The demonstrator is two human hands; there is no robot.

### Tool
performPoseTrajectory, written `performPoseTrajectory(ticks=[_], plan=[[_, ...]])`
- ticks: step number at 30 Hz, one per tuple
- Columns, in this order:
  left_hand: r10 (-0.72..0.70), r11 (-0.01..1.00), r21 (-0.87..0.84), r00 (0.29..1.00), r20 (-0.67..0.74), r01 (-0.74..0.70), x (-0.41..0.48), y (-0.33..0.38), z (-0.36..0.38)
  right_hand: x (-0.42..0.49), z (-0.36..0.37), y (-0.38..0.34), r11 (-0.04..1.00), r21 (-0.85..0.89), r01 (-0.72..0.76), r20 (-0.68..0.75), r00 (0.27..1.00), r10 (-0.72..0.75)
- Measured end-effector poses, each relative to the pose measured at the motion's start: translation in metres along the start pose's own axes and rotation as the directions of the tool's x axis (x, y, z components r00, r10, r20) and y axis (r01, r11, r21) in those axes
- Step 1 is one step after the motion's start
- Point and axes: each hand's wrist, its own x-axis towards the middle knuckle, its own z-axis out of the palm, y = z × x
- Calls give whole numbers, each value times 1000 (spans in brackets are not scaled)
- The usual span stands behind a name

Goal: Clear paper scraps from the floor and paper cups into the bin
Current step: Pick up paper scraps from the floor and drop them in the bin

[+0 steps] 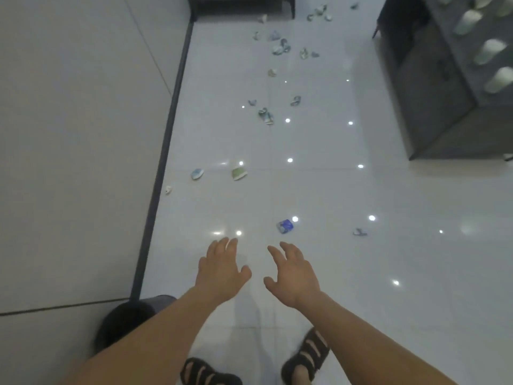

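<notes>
Over floor [333, 190], L hand [222, 270] & R hand [294, 276] spread, holding nothing; bin [125, 326] interior too dark.

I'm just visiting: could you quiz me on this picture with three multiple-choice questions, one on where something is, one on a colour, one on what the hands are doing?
1. Where does the dark shelf unit stand?
A) upper right of the view
B) lower left
C) between the feet

2. What colour is the crumpled scrap nearest the right hand?
A) red
B) blue
C) yellow

3. What are the left hand and right hand doing?
A) gripping scraps
B) carrying a cup
C) open, holding nothing

Answers: 1 A, it fills the upper right corner; 2 B, it shows blue with some white; 3 C, both are spread and empty.
</notes>
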Motion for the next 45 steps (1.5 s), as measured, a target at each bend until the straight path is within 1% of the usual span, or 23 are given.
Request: performPoseTrajectory(ticks=[3,4,5,7,10,12,15,18,22,24,26,29,32,36,39,41,45], plan=[[77,997,1,997,-8,-77,15,88,4,-20,-37,75,996,1,-88,-25,996,88],[150,989,4,989,-7,-150,26,145,10,-34,-61,125,987,17,-159,-47,986,159],[199,980,16,980,1,-199,34,187,13,-45,-80,162,977,35,-211,-71,975,213],[221,975,15,975,2,-221,44,220,15,-47,-94,196,967,53,-247,-70,966,251],[233,970,76,973,8,-233,49,219,22,-53,-95,200,958,76,-275,-33,960,278],[236,967,89,971,20,-237,54,226,27,-53,-99,211,953,84,-291,-40,955,295],[262,963,52,963,60,-265,82,265,36,-38,-114,255,940,90,-330,-50,941,335],[263,964,18,961,81,-265,115,287,46,-13,-124,285,933,101,-345,-36,936,350],[222,975,-44,969,110,-219,167,305,53,30,-130,323,884,213,-417,-15,903,429],[200,979,-73,971,133,-192,193,313,60,56,-129,348,872,212,-440,22,895,446],[188,981,-72,968,168,-178,217,318,72,81,-121,372,868,189,-459,58,887,457],[171,985,-74,963,208,-158,249,326,97,116,-107,403,863,203,-463,74,886,458],[123,988,-117,964,234,-97,285,343,138,156,-80,446,868,197,-456,81,890,449],[83,983,-180,971,222,-43,342,361,204,220,-32,509,909,123,-399,141,913,382],[31,978,-209,979,200,12,385,362,259,269,10,551,943,67,-326,160,937,312],[4,977,-211,976,218,43,409,358,300,293,41,575,957,25,-290,175,944,281],[3,980,-191,960,279,52,437,347,374,328,99,620,965,-85,-249,235,936,262]])
